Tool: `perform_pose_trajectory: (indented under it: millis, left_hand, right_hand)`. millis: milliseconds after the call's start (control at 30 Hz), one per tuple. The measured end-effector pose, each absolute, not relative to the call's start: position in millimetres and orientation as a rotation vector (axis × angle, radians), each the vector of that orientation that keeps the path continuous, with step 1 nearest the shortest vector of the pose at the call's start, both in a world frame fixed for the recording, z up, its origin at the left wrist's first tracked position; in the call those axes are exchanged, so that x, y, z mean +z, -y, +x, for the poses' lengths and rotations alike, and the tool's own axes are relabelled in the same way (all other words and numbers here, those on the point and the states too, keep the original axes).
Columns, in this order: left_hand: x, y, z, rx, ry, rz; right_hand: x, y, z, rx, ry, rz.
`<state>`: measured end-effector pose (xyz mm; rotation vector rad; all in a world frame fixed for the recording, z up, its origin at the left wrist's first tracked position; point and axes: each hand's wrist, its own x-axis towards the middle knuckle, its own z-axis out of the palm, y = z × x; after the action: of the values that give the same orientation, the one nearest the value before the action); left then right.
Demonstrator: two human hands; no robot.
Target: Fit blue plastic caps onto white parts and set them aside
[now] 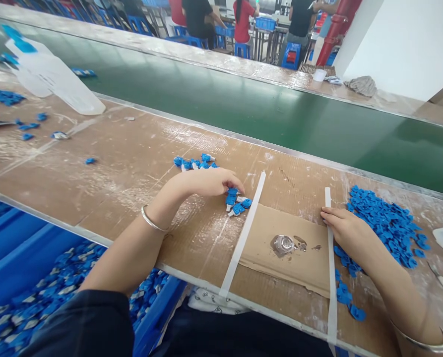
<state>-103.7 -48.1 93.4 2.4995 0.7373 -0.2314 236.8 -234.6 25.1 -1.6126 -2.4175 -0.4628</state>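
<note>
My left hand [223, 182] is bent down over several small blue-and-white plastic parts [239, 206], left of a white tape strip [243, 233]. Its fingers curl round one part at the near pile's top; the fingertips are partly hidden. My right hand [342, 225] rests by a second tape strip [332, 277], its fingers stretched out over the strip and its thumb out of sight. Between the strips lies a cardboard sheet [258, 248] bearing a small clear, shiny, wet-looking piece [284, 243]. Beside my right hand spreads a heap of blue plastic pieces [385, 225].
More blue-and-white parts [195, 162] lie behind my left wrist. Blue bins [28, 248] full of parts stand below the table edge at left. A green conveyor belt [243, 109] runs behind. A white plastic sheet-like piece [65, 84] leans at far left. People sit beyond.
</note>
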Motion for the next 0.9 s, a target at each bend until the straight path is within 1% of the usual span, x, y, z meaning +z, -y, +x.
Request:
perform_pose_trajectory:
  millis: [133,267,333,467,700,833,900]
  left_hand:
    - [89.3,43.1,-106.5,-0.227,-0.84,2.477]
    - [81.7,41.0,-101.5,-0.192,-0.928,2.492]
    - [79.6,42.8,-98.3,-0.152,-0.93,2.526]
    - [82.2,47.2,-99.7,-0.139,-0.868,2.54]
    - [87.1,49.3,-104.7,-0.229,-0.717,2.49]
    - [78.3,48.7,-97.2,-0.168,-0.699,2.624]
    - [76.9,49.2,-94.1,-0.101,-0.82,2.631]
  right_hand:
    - [37.9,235.5,225.2,-0.338,2.358,-1.609]
    - [56.5,244.3,196.1,0.118,2.168,-1.474]
    - [60.9,250.6,180.4,0.274,2.167,-1.368]
    - [58.6,258.9,161.4,0.299,2.303,-1.169]
    - [57.8,260.0,152.5,0.229,2.371,-1.088]
    - [60.9,263.6,154.0,0.408,2.144,-1.213]
    - [61.5,264.8,156.2,0.555,1.911,-1.297]
